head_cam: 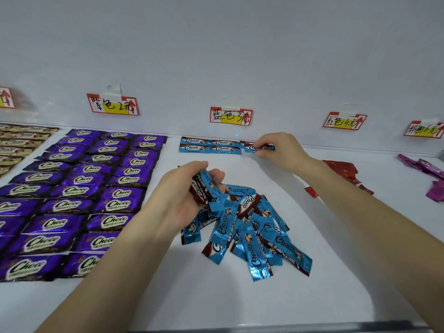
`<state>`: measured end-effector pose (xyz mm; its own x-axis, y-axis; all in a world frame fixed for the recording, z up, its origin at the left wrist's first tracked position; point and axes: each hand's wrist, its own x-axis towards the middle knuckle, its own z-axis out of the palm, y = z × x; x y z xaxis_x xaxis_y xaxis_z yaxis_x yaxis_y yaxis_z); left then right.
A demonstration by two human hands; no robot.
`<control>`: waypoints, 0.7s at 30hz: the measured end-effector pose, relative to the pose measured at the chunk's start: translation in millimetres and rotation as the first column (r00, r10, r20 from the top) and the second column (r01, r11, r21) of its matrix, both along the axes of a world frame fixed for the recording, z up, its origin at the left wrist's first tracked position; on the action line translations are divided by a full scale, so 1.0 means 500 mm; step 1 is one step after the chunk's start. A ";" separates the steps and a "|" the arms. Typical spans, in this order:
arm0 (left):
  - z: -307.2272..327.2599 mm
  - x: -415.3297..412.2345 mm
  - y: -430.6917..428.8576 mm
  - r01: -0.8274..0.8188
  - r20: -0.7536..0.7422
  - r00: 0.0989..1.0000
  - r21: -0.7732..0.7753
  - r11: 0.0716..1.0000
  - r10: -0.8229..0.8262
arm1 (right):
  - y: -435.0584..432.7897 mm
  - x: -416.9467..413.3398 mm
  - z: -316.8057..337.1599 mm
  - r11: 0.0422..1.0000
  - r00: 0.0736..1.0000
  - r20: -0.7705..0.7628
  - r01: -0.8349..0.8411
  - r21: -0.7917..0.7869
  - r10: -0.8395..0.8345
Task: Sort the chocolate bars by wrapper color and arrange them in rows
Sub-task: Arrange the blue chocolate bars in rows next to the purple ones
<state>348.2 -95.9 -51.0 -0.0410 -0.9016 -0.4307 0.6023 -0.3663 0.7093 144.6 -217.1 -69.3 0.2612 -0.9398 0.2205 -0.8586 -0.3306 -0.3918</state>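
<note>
A loose pile of blue-wrapped chocolate bars (249, 231) lies in the middle of the white table (216, 296). My left hand (182, 195) grips a small stack of blue bars (204, 186) just above the pile's left side. At the back, under the blue price label (230, 115), two short rows of blue bars (210, 145) lie flat. My right hand (278, 150) pinches one blue bar (258, 147) at the right end of those rows, low on the table; my fingers hide part of it.
Purple bars (79, 188) fill neat rows on the left, with gold bars (16, 143) beyond them. Red wrappers (341, 169) lie in a heap at the right, and magenta ones (430, 174) at the far right. Price labels hang along the back wall.
</note>
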 end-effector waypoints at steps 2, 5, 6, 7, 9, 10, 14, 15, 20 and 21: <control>0.002 -0.001 0.001 0.009 0.007 1.000 0.000 1.000 -0.009 | -0.011 -0.001 -0.008 1.000 1.000 -0.023 -0.002 0.012 0.002; 0.003 -0.001 0.002 0.020 0.001 1.000 0.004 1.000 -0.020 | -0.020 -0.003 -0.013 1.000 0.999 -0.032 -0.017 0.020 0.018; 0.003 -0.002 0.002 0.023 0.003 1.000 0.008 1.000 -0.023 | -0.023 -0.003 -0.015 1.000 0.999 -0.037 -0.020 0.017 0.021; 0.003 -0.004 0.002 0.027 0.004 1.000 0.012 1.000 -0.027 | -0.025 -0.002 -0.016 1.000 0.999 -0.042 -0.022 0.015 0.023; 0.004 -0.005 0.002 0.034 0.005 0.999 0.016 0.999 -0.034 | -0.029 0.000 -0.019 1.000 0.998 -0.054 -0.026 0.014 0.026; 0.004 -0.005 0.002 0.036 0.005 0.999 0.014 0.999 -0.036 | -0.031 0.001 -0.020 0.999 0.998 -0.061 -0.027 0.016 0.028; 0.005 -0.002 0.001 0.032 -0.001 0.999 0.006 0.999 -0.032 | -0.033 0.004 -0.021 0.999 0.996 -0.084 -0.040 0.011 0.041; 0.005 -0.002 0.001 0.033 -0.002 0.999 0.006 0.999 -0.033 | -0.032 0.003 -0.019 0.999 0.996 -0.080 -0.039 0.008 0.040; 0.004 -0.002 0.003 0.033 -0.002 0.999 0.001 0.999 -0.033 | -0.031 -0.003 -0.017 1.000 0.997 -0.075 -0.026 0.014 0.027; 0.005 -0.001 0.003 0.028 -0.001 1.000 0.004 1.000 -0.028 | -0.031 -0.003 -0.019 1.000 0.996 -0.080 -0.025 0.017 0.026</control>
